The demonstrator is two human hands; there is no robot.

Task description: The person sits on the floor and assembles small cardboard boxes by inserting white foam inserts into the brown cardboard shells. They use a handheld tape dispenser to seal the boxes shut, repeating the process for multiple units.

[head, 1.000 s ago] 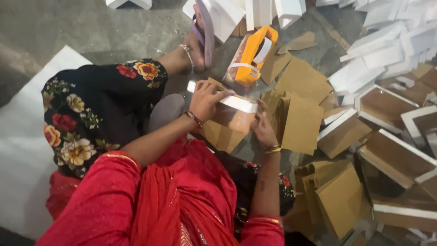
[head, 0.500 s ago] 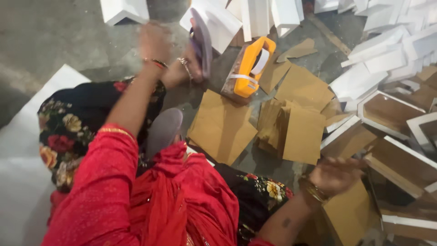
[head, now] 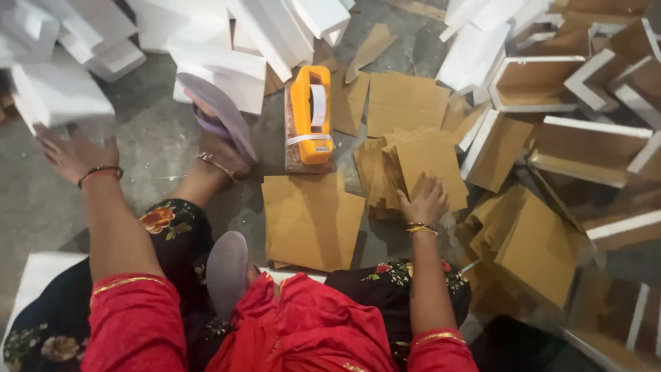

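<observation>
My left hand (head: 72,153) is stretched out to the far left with fingers spread, just below a white box (head: 58,96) and holding nothing. My right hand (head: 425,201) rests fingers-down on a stack of brown cardboard sheets (head: 413,162) in front of me. One single brown sheet (head: 313,222) lies flat on the floor between my knees and an orange tape dispenser (head: 310,114). My foot in a purple sandal (head: 219,114) sticks out beside the dispenser.
Several white boxes (head: 227,69) are piled along the top and left. Open brown-lined boxes with white rims (head: 537,83) crowd the right side. More brown cardboard pieces (head: 537,248) lie at the lower right. Grey concrete floor (head: 148,138) shows on the left.
A second ago both hands held a white-edged box in front of me. My left arm then swung out to the left, and my right hand came down onto the cardboard stack.
</observation>
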